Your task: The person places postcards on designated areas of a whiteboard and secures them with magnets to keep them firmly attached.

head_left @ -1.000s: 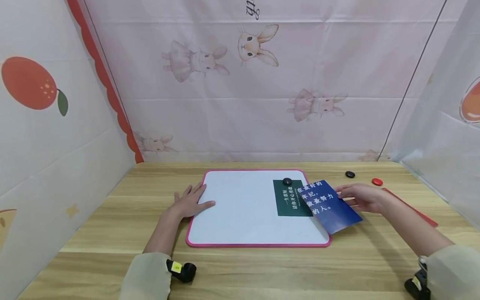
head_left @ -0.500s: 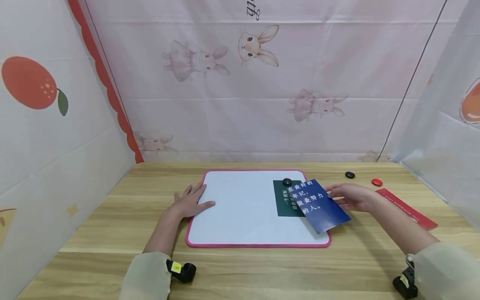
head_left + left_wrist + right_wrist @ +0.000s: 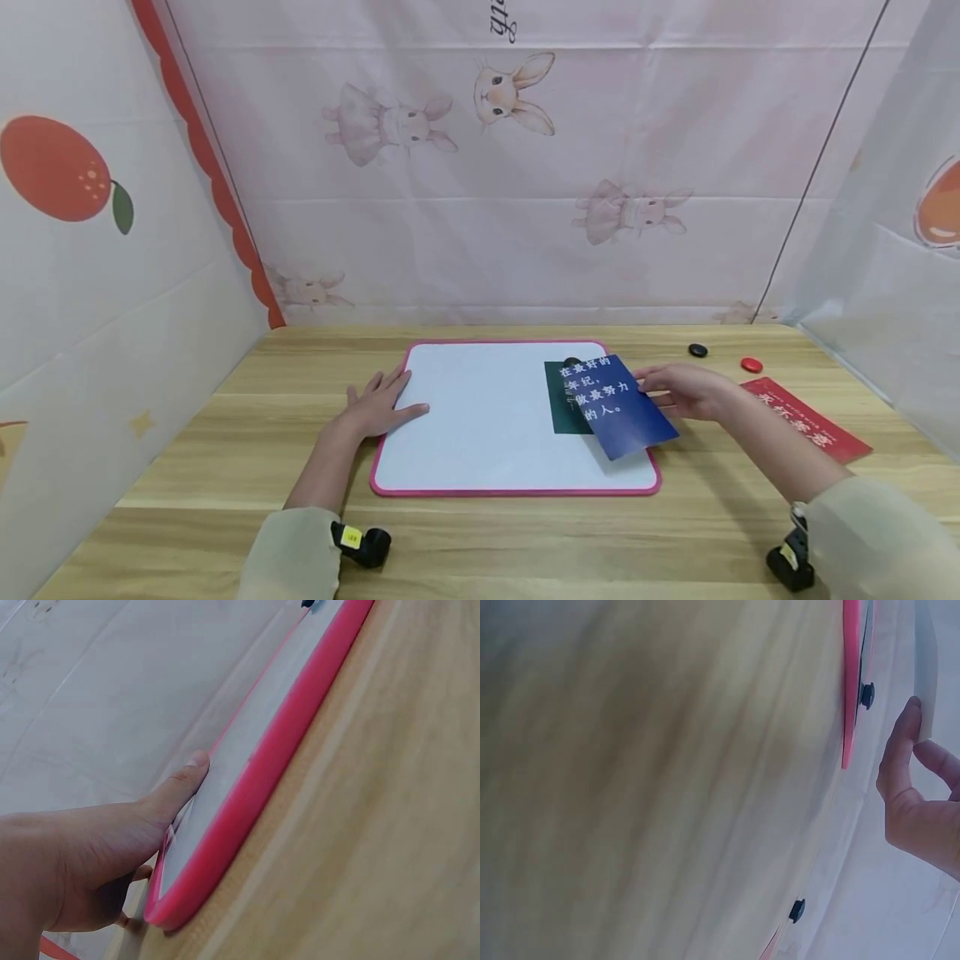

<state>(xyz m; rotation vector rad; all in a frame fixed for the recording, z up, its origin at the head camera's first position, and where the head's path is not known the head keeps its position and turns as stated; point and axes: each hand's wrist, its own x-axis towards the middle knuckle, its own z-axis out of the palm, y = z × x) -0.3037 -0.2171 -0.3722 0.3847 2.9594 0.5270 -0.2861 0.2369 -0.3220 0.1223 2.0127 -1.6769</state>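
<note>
A whiteboard (image 3: 480, 417) with a pink frame lies flat on the wooden table. My left hand (image 3: 377, 406) rests on its left edge, fingers spread, with the thumb on the white surface in the left wrist view. My right hand (image 3: 686, 390) pinches the right edge of a blue card (image 3: 621, 408) with white writing, held tilted over the board's right side. Behind that card, a dark green card (image 3: 561, 404) on the board is partly covered, and so is a black round magnet (image 3: 572, 362) at its top. The right wrist view shows the pinched card (image 3: 925, 667) edge-on between thumb and finger.
To the right of the board lie a black magnet (image 3: 697, 351), a red magnet (image 3: 752, 365) and a red card (image 3: 810, 421) with white writing, partly behind the right forearm. Printed cloth walls (image 3: 465, 250) stand at the table's back and sides.
My right hand has carried the blue card leftward, further over the board and the green card. More of the red card shows now. My left hand stays in place.
</note>
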